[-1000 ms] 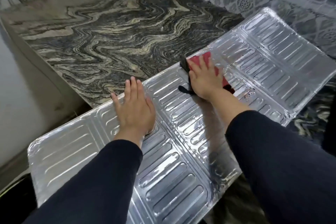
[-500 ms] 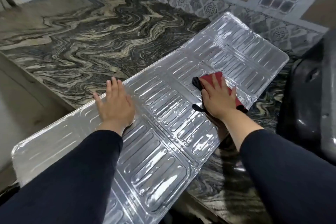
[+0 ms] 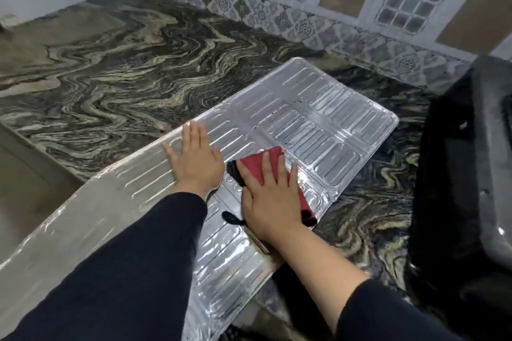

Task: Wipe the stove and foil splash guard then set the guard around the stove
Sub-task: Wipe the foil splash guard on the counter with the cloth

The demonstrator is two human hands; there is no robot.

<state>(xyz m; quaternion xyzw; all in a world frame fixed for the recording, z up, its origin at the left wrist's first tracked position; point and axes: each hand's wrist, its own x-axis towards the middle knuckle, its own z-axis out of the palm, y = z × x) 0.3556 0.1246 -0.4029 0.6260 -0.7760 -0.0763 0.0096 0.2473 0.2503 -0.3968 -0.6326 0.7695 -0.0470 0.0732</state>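
The foil splash guard (image 3: 327, 122) lies flat and unfolded across the marble counter, running from the near left to the far right, its near end hanging past the counter edge. My left hand (image 3: 195, 162) rests flat on its middle panel, fingers spread. My right hand (image 3: 267, 196) presses a red cloth with black trim (image 3: 256, 165) onto the foil just right of the left hand. The black stove (image 3: 465, 188) stands at the right edge of the view.
The dark swirled marble counter (image 3: 124, 63) stretches to the left and back. A patterned tile wall (image 3: 318, 8) rises behind it. The counter's front edge (image 3: 41, 160) drops off at the left.
My view has swung right and up, showing more wall and stove. My right hand and cloth have slid nearer my left hand along the foil. The left hand stays flat on the guard.
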